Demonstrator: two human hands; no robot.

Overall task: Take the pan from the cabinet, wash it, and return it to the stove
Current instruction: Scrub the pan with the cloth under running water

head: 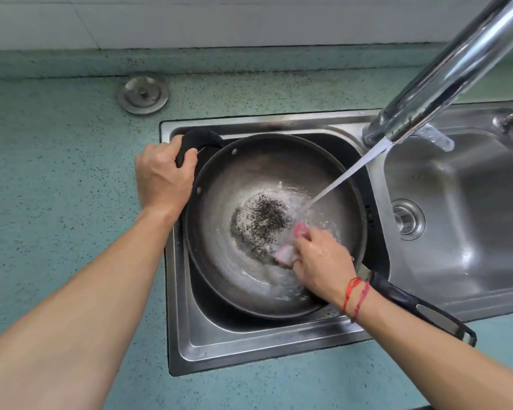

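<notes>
A large dark pan [249,179] lies in the left sink basin [187,335], with dark specks and water pooled at its bottom. My left hand [163,176] grips the small black loop handle at the pan's upper left rim. My right hand [320,258] presses a pink sponge [285,253] against the pan's inner surface, at the lower right of the pool. The pan's long black handle [421,309] sticks out to the lower right over the sink edge. Water streams from the chrome faucet [444,69] into the pan just above my right hand.
The right sink basin [462,208] with its drain [406,218] lies beside the pan. A metal sink stopper [142,94] rests on the teal speckled countertop [57,173] behind the left basin. A white tiled wall runs along the back.
</notes>
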